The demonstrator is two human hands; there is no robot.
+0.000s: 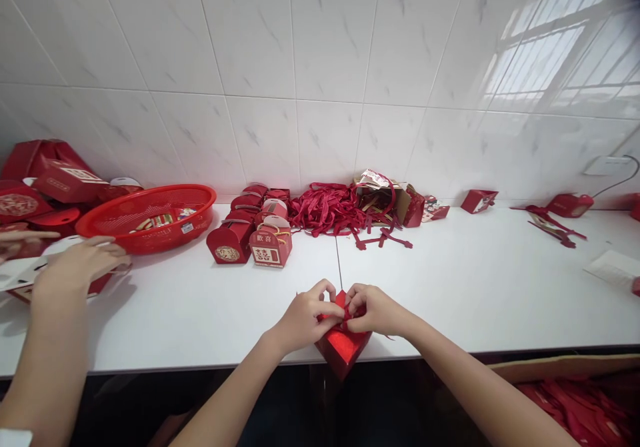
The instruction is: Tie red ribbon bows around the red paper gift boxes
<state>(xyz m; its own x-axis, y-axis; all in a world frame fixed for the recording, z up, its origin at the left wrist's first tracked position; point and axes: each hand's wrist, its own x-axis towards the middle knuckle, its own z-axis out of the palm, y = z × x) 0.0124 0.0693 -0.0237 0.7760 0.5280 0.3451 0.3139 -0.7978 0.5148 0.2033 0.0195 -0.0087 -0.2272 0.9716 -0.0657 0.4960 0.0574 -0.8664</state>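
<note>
A shiny red gift box (344, 348) stands at the front edge of the white table, one corner towards me. My left hand (311, 315) reaches over its top from the left, thumb and fingers pinched on a red ribbon (347, 314). From the right, my right hand (374, 311) pinches the same ribbon, close to my left fingertips. A loose ribbon end shows below my right hand. The exact shape of the ribbon between the fingers is partly hidden.
Finished-looking red boxes (229, 239) stand in rows beyond my left hand, beside a ribbon pile (327, 208). A red plastic basket (150, 223) is farther left, near another person's hand (83, 260). An open carton (540, 367) holding red pieces sits below the table at right.
</note>
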